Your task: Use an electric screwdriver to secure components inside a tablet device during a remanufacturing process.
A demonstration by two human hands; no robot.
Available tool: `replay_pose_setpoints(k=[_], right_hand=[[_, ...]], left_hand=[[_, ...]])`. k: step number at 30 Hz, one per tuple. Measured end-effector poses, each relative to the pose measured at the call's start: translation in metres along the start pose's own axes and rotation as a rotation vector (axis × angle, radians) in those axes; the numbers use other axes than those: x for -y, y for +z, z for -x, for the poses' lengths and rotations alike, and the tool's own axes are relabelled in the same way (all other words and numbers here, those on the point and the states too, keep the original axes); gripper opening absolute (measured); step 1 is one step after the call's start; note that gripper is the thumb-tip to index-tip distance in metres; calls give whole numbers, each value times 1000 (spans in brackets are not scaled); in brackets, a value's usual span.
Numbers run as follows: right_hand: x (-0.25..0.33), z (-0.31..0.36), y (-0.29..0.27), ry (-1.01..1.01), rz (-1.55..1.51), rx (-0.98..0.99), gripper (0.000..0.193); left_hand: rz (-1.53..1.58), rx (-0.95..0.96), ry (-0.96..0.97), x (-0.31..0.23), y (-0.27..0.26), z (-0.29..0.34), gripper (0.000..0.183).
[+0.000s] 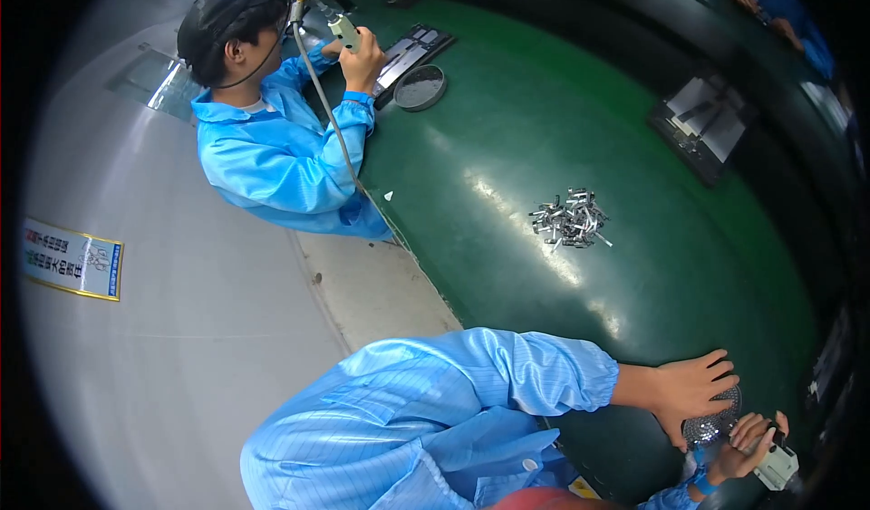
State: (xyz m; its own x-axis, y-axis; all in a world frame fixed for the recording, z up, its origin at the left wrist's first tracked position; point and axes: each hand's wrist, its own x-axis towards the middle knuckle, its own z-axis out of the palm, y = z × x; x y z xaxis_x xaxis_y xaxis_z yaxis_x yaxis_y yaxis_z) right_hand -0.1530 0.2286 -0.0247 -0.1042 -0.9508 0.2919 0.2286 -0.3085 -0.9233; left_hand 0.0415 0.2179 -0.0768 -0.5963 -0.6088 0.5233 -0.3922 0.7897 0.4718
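Observation:
At the lower right of the green table, my left hand [696,390] reaches over a round dish of small shiny metal pieces [711,427], its fingers spread. The palm and fingers cover part of the dish, and whether they press on its contents I cannot tell. Right beside it, my right hand [745,445] is wrapped round a pale electric screwdriver [778,466]. The tool's tip is not discernible. A blue band circles my right wrist, and my blue left sleeve crosses the lower part of the view.
Farther up the table lies a loose pile of small metal parts [571,218]. A co-worker [281,148] in blue at the far left holds another electric screwdriver [344,32] near a flat device [412,57] and a round dish [420,87]. Another device [702,125] sits at the far right.

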Motion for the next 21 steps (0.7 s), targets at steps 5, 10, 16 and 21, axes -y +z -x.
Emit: replay_pose_setpoints(k=[5,10,16,21], right_hand=[[-1,-1,4,0,-17,33,34],[0,1,6,-27,-30,65,33],[3,1,10,-28,-16,72,34],[4,3,4,-8,3,44,37]], left_hand=[[-28,-10,4,3,3,3,89],[-17,0,0,2,4,3,94],[20,-28,-6,2,6,5,93],[61,-48,-22,0,5,5,86]])
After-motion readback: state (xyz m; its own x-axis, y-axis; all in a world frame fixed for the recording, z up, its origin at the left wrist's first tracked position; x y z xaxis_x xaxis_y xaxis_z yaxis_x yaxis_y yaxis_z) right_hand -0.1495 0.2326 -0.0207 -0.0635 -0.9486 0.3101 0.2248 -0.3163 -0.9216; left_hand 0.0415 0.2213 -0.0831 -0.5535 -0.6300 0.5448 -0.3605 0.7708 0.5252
